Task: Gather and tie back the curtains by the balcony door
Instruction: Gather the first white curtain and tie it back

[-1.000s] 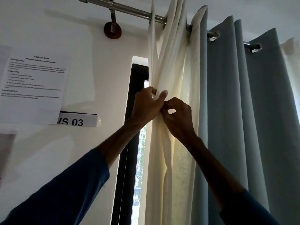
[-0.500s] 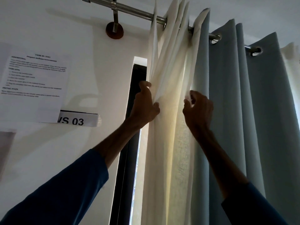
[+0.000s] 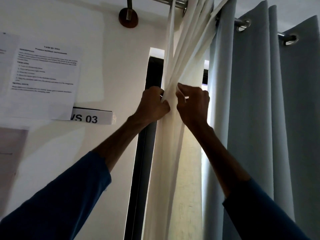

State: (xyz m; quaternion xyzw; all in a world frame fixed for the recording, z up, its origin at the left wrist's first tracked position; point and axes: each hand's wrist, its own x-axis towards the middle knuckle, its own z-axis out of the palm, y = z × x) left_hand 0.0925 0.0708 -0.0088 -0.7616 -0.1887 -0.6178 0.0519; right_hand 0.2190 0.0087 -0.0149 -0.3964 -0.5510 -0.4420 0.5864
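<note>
A cream curtain [image 3: 174,153] hangs from a metal rod [image 3: 180,4] and is bunched into a narrow bundle at hand height. My left hand [image 3: 152,106] grips the bundle's left side with curled fingers. My right hand [image 3: 194,104] grips its right side, and a thin white strip [image 3: 182,97] runs across its fingers. The two hands are close together, with the folds squeezed between them. A grey-blue curtain [image 3: 259,118] hangs loose to the right on the same rod.
A dark door frame [image 3: 143,161] stands just left of the cream curtain. On the white wall at left hang printed sheets [image 3: 45,80] and a label reading "VS 03" [image 3: 91,116]. A round rod bracket [image 3: 128,17] sits above.
My right hand swept left from the cream curtain's right edge, gathering the folds against my left hand. A gap of light now shows between the two curtains. The camera has moved closer.
</note>
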